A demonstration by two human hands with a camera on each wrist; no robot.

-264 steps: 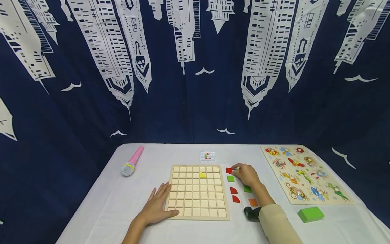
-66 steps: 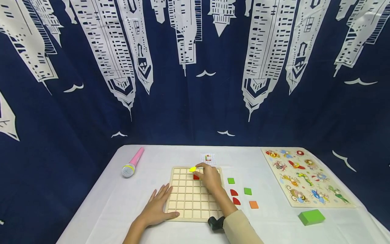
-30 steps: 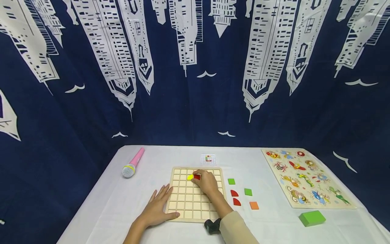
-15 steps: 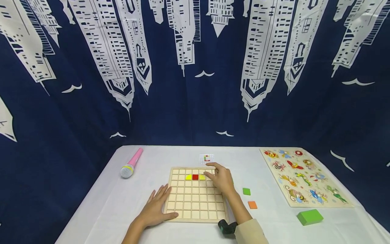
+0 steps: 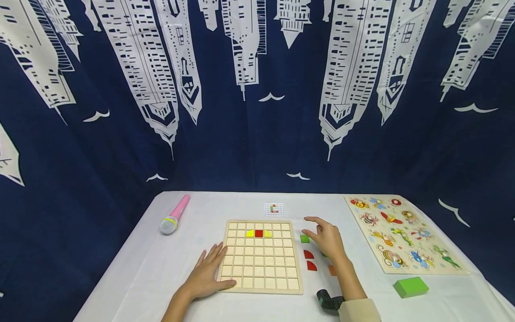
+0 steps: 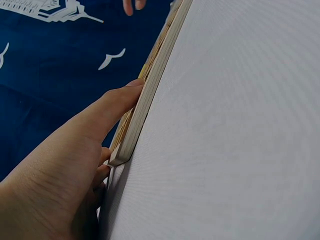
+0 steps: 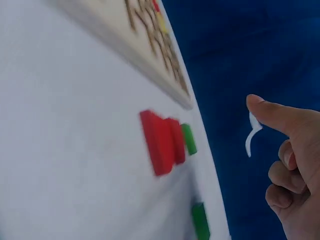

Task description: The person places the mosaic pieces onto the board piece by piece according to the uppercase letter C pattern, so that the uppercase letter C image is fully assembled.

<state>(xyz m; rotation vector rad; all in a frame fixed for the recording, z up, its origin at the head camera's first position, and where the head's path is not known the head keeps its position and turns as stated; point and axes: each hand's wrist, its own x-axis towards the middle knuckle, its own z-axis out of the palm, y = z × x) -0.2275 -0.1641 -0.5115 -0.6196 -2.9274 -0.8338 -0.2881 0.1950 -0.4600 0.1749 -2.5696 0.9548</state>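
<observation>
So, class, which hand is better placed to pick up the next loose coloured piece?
Most likely the right hand: it is empty, near a green square, while the left hand rests on the left edge of the grid board.

Beige R slv, blk wrist cam

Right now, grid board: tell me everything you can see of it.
The grid board looks like pale wood, roughly square, with a plain rim around seven-by-seven cells parted by thin darker lines. It lies flat on the white table. Mid-row, second from the far edge, sits a red piece between two yellow pieces. The person's left grip rests against its left edge, thumb over the near-left corner.
</observation>
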